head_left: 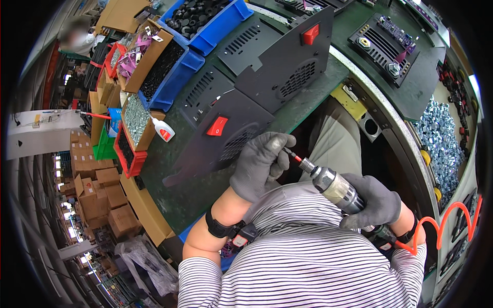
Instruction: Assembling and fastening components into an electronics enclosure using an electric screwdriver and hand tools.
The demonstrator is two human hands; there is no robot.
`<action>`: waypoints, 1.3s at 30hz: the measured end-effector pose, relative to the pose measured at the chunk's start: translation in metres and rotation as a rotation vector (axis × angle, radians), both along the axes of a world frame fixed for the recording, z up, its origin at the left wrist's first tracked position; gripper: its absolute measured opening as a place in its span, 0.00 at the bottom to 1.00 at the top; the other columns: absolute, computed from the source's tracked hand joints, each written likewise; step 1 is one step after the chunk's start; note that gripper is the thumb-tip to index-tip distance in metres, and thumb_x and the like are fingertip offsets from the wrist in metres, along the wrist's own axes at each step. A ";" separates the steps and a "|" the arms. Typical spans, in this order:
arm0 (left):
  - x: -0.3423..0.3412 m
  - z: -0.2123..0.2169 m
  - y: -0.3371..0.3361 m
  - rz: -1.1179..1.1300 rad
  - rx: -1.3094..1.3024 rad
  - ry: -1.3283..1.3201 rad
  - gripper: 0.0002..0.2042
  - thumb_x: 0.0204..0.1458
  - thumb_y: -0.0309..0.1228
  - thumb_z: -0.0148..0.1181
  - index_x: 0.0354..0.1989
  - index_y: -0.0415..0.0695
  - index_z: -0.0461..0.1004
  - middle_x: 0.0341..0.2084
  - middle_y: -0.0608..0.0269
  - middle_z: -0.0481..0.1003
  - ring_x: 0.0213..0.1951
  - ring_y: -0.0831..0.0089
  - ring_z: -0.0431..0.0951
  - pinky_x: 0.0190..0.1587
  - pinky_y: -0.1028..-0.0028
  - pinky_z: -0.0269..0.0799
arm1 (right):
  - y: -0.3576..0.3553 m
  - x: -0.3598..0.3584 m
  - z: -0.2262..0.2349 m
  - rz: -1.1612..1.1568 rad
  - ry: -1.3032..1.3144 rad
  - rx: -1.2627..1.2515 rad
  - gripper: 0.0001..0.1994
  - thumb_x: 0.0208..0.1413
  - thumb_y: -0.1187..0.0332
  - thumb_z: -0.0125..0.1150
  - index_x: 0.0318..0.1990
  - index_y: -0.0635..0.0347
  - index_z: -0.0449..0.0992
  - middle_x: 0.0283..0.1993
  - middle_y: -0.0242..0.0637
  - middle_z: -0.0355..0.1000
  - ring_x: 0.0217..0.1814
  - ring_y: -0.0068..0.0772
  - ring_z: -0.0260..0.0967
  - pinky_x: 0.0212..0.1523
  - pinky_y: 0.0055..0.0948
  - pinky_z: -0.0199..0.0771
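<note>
My right hand [377, 200], in a grey glove, is wrapped round a pneumatic screwdriver [336, 189] held across my lap. Its bit [298, 158] points up and to the left, toward my left hand [262, 161]. That hand is gloved too, its thumb and forefinger pinched at the bit's tip; a small dark piece there is too small to name. Just beyond my left hand, a black metal panel [205, 146] with a red rocker switch [217, 126] stands on the green bench. A second such panel [287, 66] with a red switch [310, 34] stands farther back.
Blue bins [197, 61] of black parts, a box of screws [136, 120] and a white glue bottle [163, 129] line the left. An orange coiled hose [447, 215] runs off right. A conveyor line [385, 102] carries a circuit-board assembly [385, 49]. Another person [77, 38] is far left.
</note>
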State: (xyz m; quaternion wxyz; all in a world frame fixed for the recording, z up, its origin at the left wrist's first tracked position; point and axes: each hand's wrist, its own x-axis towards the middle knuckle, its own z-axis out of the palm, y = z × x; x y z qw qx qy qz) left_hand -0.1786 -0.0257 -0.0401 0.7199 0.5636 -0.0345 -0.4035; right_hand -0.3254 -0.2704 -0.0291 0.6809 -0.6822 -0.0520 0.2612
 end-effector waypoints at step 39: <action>0.118 0.167 -0.094 -1.024 1.304 -1.161 0.24 0.60 0.51 0.56 0.40 0.38 0.79 0.21 0.55 0.77 0.23 0.65 0.79 0.29 0.67 0.74 | -0.058 0.055 -0.015 -0.339 0.015 -0.250 0.32 0.40 0.69 0.73 0.56 0.64 0.70 0.34 0.35 0.73 0.32 0.23 0.70 0.36 0.26 0.73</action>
